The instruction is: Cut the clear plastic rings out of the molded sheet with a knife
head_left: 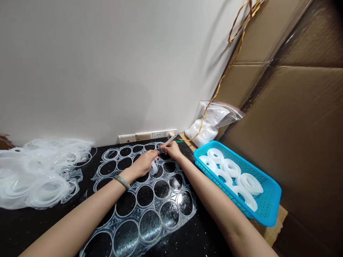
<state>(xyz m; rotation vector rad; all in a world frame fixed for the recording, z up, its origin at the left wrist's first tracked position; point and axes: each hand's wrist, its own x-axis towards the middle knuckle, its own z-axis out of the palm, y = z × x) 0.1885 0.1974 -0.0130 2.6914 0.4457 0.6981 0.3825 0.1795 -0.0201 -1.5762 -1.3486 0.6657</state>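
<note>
A translucent sheet with rows of round holes (154, 183) lies on the black tabletop. Over its far part, my left hand (144, 163) is closed, with a small bunch of white rings (154, 167) hanging from its fingers. My right hand (173, 150) is pinched at the sheet's far right corner, close to the left fingertips. A pale narrow strip (169, 140) sticks up from the right fingers; its exact kind is unclear. The fingertips of both hands almost meet, and what lies between them is too small to make out.
A blue basket (272, 200) with several white ring coils stands right. Heaped translucent ring sheets (40, 175) lie left. Wall sockets (143, 136) line the back edge. A bag of white material (203, 132) sits in the corner beside cardboard (294, 135); a twisted yellow-brown wire (222, 80) hangs there.
</note>
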